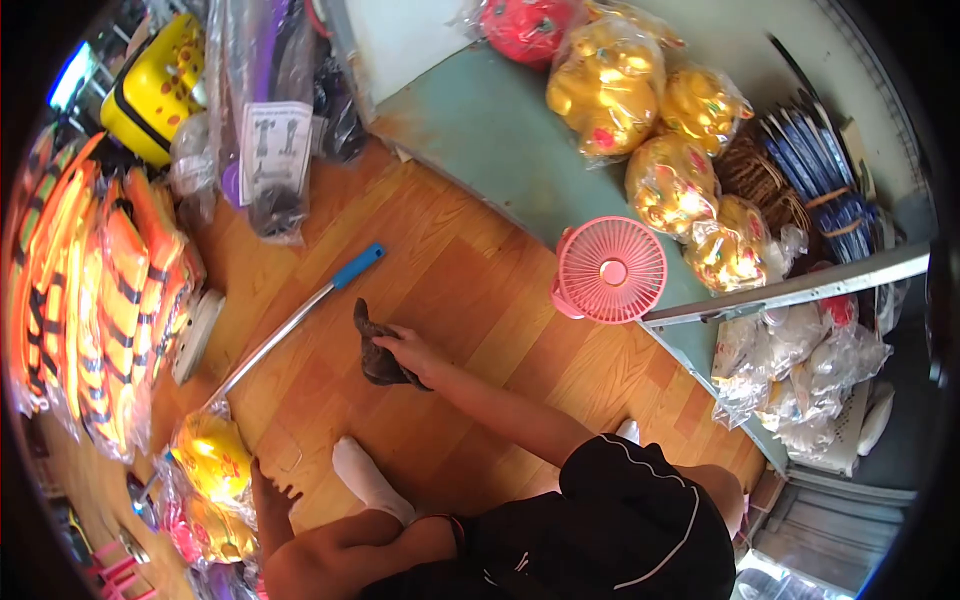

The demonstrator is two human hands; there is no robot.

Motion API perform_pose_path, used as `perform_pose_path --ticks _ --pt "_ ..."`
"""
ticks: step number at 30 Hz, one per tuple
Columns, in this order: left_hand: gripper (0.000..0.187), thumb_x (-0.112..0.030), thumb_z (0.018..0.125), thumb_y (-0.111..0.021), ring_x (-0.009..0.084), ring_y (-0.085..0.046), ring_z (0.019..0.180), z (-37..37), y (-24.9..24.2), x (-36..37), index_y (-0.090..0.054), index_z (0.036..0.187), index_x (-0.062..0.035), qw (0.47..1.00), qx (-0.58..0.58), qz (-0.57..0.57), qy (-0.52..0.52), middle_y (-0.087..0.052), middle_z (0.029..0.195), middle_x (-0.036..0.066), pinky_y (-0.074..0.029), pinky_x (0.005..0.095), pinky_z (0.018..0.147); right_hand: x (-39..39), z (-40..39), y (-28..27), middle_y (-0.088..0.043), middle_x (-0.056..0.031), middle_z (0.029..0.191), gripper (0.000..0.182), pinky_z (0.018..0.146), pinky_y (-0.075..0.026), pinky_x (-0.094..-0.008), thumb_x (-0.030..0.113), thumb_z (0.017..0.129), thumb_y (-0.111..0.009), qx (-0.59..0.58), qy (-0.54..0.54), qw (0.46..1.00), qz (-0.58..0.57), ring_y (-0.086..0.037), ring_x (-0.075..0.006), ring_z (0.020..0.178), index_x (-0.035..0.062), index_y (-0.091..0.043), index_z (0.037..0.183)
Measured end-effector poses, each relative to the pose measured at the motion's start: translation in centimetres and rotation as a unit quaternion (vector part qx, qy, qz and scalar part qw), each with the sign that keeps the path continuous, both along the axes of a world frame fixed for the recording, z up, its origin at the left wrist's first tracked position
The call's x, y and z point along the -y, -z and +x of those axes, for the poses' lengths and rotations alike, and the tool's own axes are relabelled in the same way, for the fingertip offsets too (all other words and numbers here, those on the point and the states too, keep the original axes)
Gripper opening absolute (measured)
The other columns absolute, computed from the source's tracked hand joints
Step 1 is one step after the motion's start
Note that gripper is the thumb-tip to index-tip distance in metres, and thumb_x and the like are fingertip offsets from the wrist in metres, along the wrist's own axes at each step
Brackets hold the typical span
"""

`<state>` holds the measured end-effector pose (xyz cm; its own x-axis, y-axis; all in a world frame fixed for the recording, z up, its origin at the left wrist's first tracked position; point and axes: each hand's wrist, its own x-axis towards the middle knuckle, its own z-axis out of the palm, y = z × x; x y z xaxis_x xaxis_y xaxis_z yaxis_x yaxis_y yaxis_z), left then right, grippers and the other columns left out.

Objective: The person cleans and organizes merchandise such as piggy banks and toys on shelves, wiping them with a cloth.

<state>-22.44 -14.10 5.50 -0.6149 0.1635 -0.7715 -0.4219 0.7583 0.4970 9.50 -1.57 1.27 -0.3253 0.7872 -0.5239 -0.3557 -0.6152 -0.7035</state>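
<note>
My right hand point(408, 356) reaches out over the wooden floor and grips a dark brown, crumpled cloth-like object point(378, 362). At the lower left, my left hand point(273, 494) is in shadow with its fingers apart and nothing in them. Beside it lies a shiny yellow item in clear plastic point(214, 455), and whether the hand touches it I cannot tell. A pole with a blue handle point(357, 267) lies on the floor between the dark object and the left side.
Orange packed vests point(105, 300) are stacked at left, below a yellow suitcase point(152, 90). A pink fan point(612, 271) stands by the green ledge point(470, 140), near several bagged golden figures point(607, 85). A white-socked foot point(365, 478) rests on the floor.
</note>
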Motion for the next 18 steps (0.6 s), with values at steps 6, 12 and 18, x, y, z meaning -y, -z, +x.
perform_pose_path --ticks 6,12,18 --pt "0.043 -0.041 0.08 -0.042 0.0154 -0.052 0.085 8.8 -8.5 -10.4 -0.049 0.105 -0.0072 0.894 0.06 0.161 0.413 -0.055 0.094 0.005 -0.037 0.0314 0.072 -0.2 1.7 -1.6 -0.058 -0.0054 0.084 0.022 0.066 -0.044 -0.0242 0.015 0.078 -0.053 -0.011 -0.039 0.999 0.008 -0.054 -0.0116 0.075 0.0011 -0.054 0.096" --pt "0.037 -0.036 0.082 -0.041 0.0126 -0.052 0.08 23.0 -15.5 -16.3 -0.052 0.098 -0.0055 0.672 -0.005 0.154 0.725 -0.055 0.089 0.003 -0.04 0.0284 0.068 1.2 -0.7 0.4 -0.06 -0.0083 0.083 0.02 0.067 -0.044 -0.0237 0.016 0.077 -0.056 0.11 -0.215 0.969 0.06 -0.055 -0.0113 0.079 -0.0008 -0.058 0.087" --pt "0.042 -0.037 0.081 -0.042 0.0194 -0.053 0.082 33.0 -12.5 -17.0 -0.052 0.095 0.0018 0.46 -0.027 0.19 0.867 -0.056 0.084 0.013 -0.04 0.0286 0.072 4.1 1.3 -0.9 -0.058 -0.0166 0.088 0.041 0.078 -0.041 -0.0365 0.033 0.071 -0.06 0.329 -0.395 0.798 0.314 -0.055 -0.0244 0.087 0.0011 -0.053 0.096"
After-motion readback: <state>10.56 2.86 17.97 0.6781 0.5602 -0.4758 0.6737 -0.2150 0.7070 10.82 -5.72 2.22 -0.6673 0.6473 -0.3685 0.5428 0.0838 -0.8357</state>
